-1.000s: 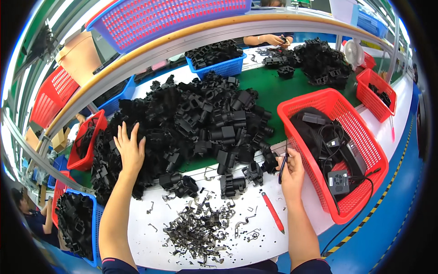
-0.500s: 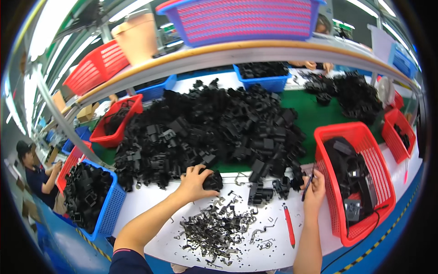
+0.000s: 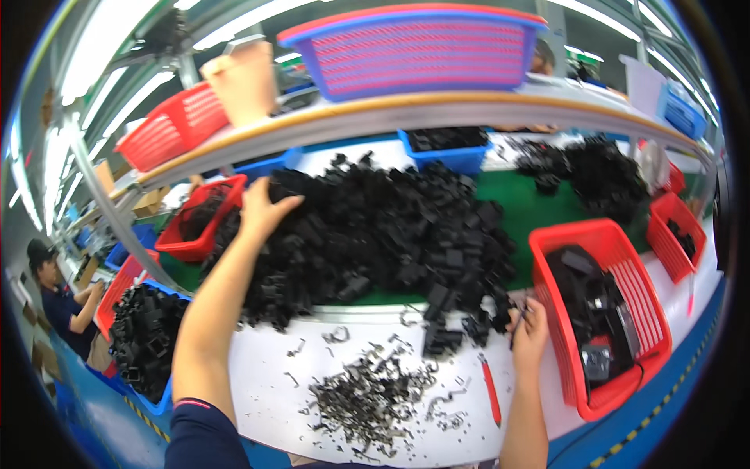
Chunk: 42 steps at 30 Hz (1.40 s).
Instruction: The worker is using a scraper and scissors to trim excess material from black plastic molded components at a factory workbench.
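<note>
My left hand [image 3: 262,211] reaches to the far left of a big heap of black plastic parts [image 3: 367,227]. Its thumb and fingers are spread over the pieces there, with nothing visibly gripped. At the right, my right hand [image 3: 531,332] is closed around a slim dark pen-like tool [image 3: 519,324], beside the heap's near right edge. Between my forearms, a scatter of small metal clips and bits [image 3: 367,402] covers part of the white tabletop [image 3: 269,391]. A red pen-shaped tool [image 3: 491,391] lies just left of my right forearm.
A red basket [image 3: 539,266] with dark parts and a cable stands right of my right hand. Left are a blue basket [image 3: 162,402] of black parts and a red basket [image 3: 187,248]. An overhead shelf [image 3: 437,103] carries a blue-and-red basket [image 3: 414,59]. A person [image 3: 62,305] works far left.
My left hand has moved from the heap's near edge, beside a black part, up to its far left side. My right hand keeps the dark tool. The view has shifted slightly.
</note>
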Each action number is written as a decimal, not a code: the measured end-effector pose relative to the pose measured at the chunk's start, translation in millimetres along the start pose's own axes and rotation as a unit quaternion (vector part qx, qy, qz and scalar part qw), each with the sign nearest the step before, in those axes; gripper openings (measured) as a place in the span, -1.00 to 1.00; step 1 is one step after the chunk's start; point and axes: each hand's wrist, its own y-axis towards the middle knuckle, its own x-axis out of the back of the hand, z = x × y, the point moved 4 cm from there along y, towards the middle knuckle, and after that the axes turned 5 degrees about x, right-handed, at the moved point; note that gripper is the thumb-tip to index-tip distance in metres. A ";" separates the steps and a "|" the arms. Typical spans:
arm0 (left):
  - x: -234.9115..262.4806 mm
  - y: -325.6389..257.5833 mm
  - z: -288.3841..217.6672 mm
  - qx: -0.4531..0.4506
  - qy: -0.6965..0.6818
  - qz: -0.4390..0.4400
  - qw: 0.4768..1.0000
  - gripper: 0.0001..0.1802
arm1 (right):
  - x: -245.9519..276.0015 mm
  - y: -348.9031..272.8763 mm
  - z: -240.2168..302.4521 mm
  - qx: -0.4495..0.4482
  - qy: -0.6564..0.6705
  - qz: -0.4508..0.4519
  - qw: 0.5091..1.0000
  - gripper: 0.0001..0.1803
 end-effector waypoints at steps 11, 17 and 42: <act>-92.1 -153.4 -165.4 -0.276 -0.076 0.297 0.911 -0.16 | 10.0 -1.7 13.8 0.024 -0.049 -0.004 0.998 -0.69; -135.7 -245.9 -169.2 -0.171 -0.008 0.409 0.896 -0.14 | -17.7 -10.2 21.5 0.044 -0.099 0.078 0.991 -0.58; -42.9 -23.9 -50.0 -0.090 -0.028 -0.060 0.994 -0.45 | -38.6 -32.8 37.6 0.121 -0.362 0.171 0.908 -0.47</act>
